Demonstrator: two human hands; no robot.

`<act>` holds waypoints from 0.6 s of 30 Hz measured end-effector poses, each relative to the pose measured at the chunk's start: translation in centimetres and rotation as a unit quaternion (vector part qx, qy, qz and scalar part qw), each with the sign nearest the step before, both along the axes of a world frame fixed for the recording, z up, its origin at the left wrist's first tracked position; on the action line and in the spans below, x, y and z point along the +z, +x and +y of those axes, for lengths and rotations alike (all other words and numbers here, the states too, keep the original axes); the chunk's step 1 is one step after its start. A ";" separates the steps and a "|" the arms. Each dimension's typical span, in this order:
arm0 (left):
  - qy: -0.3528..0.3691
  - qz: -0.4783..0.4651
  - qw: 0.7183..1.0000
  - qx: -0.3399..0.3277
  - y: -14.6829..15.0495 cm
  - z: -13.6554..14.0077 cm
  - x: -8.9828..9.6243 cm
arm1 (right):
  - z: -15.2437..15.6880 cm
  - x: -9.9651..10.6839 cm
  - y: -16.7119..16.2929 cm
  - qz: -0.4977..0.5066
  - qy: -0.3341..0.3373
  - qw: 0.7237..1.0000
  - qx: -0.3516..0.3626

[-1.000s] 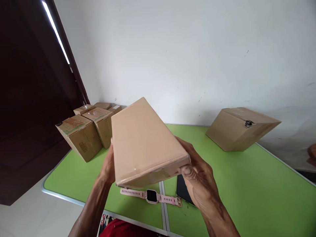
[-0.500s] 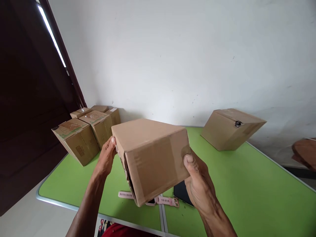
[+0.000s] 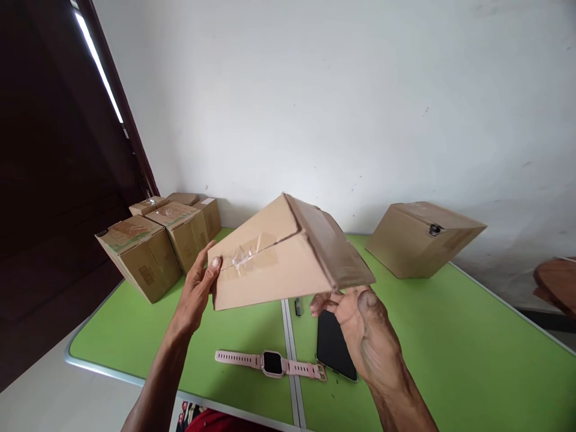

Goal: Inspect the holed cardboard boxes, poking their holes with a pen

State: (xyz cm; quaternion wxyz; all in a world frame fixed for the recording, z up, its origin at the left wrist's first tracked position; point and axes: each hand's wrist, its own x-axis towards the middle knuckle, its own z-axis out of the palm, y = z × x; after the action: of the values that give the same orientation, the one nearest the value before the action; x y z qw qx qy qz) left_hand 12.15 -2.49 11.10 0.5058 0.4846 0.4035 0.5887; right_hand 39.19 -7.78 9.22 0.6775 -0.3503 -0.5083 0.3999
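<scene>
A cardboard box is held tilted above the green table, with clear tape along the seam of the face toward me. My left hand grips its left end, thumb on the near face and fingers behind. Under the box's lower right edge, my right hand is palm up with its fingers apart; the fingertips are partly hidden and I cannot tell whether they bear weight. Below lies a pink smartwatch with its strap stretched out. Beside it, near my right wrist, is a black phone.
Several cardboard boxes stand together at the table's left back. Another box sits tilted-looking at the right back, against the white wall. A small black item lies by the table's seam. A dark door is at left.
The box has been turned, so its taped face now shows toward me. My right hand has come off its side and moved below the right edge. The smartwatch is now fully visible.
</scene>
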 end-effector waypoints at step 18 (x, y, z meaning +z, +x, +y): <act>0.055 0.010 0.998 -0.038 0.6 -3.3 1.2 | -0.3 -0.6 0.8 0.098 -0.020 0.995 -0.027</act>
State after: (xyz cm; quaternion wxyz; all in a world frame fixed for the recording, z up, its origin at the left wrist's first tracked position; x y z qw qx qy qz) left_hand 12.71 -5.82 12.28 0.4964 0.5329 0.3565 0.5852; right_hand 40.03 -8.07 8.58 0.7275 -0.3360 -0.4219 0.4241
